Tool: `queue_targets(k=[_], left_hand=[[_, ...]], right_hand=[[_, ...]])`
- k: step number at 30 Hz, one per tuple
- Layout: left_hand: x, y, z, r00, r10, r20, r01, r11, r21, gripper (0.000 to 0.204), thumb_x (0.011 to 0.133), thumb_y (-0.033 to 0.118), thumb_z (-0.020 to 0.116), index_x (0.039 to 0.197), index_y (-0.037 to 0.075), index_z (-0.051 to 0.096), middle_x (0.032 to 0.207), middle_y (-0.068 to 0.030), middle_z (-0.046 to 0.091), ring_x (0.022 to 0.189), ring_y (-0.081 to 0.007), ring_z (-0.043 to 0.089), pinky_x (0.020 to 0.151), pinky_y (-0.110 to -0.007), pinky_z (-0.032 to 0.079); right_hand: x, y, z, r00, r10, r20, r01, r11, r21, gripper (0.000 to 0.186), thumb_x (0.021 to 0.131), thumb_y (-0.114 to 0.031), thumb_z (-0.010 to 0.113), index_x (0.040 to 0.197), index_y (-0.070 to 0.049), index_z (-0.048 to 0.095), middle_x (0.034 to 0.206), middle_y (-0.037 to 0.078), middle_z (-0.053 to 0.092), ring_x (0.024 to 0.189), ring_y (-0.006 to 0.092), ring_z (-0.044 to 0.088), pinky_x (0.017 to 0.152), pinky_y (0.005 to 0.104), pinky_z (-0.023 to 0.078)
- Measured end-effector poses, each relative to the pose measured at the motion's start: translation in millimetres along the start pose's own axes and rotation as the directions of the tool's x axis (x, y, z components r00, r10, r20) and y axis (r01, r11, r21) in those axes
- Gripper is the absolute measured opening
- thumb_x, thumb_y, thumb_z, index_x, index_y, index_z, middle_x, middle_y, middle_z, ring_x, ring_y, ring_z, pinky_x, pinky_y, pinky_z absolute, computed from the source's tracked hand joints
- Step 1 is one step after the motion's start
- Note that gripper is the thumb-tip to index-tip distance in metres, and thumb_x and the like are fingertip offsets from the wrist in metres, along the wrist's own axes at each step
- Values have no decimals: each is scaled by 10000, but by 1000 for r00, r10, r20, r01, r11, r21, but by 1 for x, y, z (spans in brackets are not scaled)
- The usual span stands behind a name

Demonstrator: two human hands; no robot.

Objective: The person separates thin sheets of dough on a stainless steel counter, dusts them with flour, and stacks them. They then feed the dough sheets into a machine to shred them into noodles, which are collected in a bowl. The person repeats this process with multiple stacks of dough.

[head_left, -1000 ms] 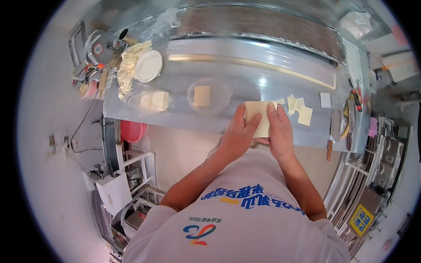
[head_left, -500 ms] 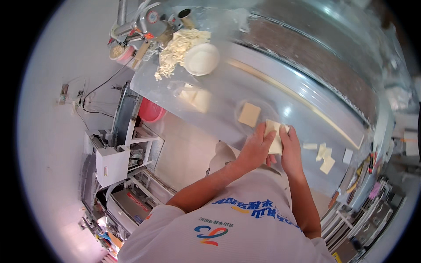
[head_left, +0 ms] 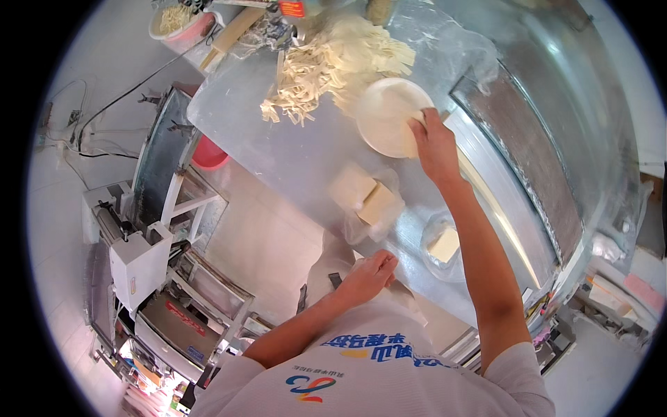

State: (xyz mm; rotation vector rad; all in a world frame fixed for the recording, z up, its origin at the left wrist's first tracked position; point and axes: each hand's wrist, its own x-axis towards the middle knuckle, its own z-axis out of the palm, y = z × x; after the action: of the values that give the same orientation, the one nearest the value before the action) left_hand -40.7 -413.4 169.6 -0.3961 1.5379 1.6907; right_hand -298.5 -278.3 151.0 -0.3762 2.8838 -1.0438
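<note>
My right hand reaches to the near right rim of a round white bowl of pale powder. Its thumb and fingers are closed in a pinch; whatever is between them is too pale to make out. My left hand hangs in front of my body by the table's near edge, fingers curled, with nothing showing in it. Between the hands, two stacks of pale dough sheets lie side by side on thin plastic. Another pale dough stack sits on clear plastic beneath my right forearm.
Cut dough strips are heaped beyond the bowl on the metal table. A long pale rod lies along the right side. Left of the table stand a pink tub and a white machine.
Both hands held a stack of dough sheets together; now they are apart. My right hand has reached forward to the bowl, and my left has drawn back. The view has shifted too.
</note>
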Motion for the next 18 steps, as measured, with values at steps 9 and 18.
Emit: queue_targets(k=[9,18], left_hand=[[3,-8,-55,987,137,-80,-127,985,117,308,1105,308,556,1145,11,627,882,-135,729,790,-267,714,756,-404,559],[-19,82,-154,986,-65,153,79,993,-92,275,1085,272,596,1125,12,675,833,-50,713,704,-134,665,673,-289,541]], right_hand=[[62,27,88,994,-15,108,39,974,-224,217,1088,-232,577,1174,-37,538,1040,259,720,968,488,694,803,573,546],[55,-7,40,965,261,4,-259,954,153,288,1066,-259,644,1221,-18,622,988,204,741,858,359,715,783,464,557]])
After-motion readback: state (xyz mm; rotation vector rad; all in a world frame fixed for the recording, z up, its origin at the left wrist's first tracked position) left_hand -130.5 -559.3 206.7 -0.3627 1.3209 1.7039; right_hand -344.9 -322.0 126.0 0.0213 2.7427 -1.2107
